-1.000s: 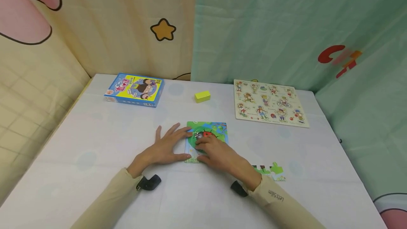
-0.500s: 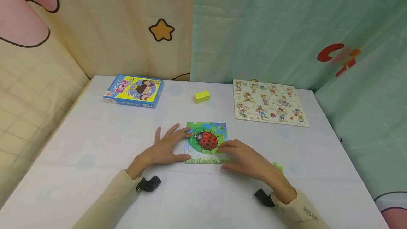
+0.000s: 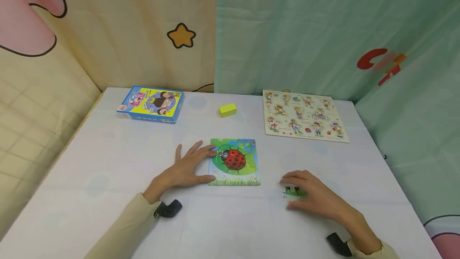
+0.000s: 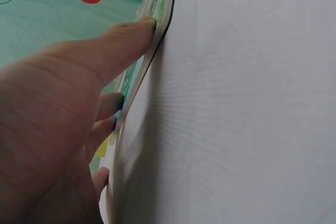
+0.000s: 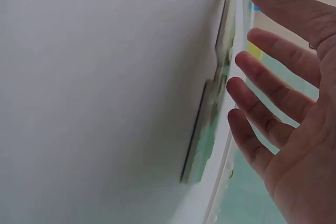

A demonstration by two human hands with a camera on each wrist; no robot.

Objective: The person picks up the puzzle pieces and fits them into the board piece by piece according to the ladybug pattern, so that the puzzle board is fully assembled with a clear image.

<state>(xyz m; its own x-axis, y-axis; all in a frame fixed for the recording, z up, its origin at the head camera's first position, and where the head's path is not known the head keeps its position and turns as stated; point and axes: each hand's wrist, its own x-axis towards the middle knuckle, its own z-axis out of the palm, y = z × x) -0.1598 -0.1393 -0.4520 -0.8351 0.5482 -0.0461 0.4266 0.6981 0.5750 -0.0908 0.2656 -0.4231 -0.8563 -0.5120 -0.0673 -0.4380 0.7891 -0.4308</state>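
Observation:
A square ladybug puzzle (image 3: 234, 161) lies on the table in the head view, its red ladybug whole on a green disc. My left hand (image 3: 185, 167) rests at its left side, fingers spread, with fingertips and thumb on its edge; the left wrist view shows the thumb on the puzzle (image 4: 149, 51) border. To the right, my right hand (image 3: 316, 195) hovers over loose jigsaw pieces (image 3: 292, 193) with green and dark shapes, partly hidden by the hand. In the right wrist view its relaxed fingers are apart from those pieces (image 5: 202, 135) and hold nothing.
A blue and yellow game box (image 3: 151, 104) lies at the back left of the white table (image 3: 230, 227). A yellow block (image 3: 227, 110) sits at the back middle, and a wooden figure board (image 3: 305, 116) at the back right. Curtains stand behind.
My right hand has left the ladybug, uncovering it, and moved right and toward the front, over the loose jigsaw pieces. The left hand has stayed at the puzzle's edge.

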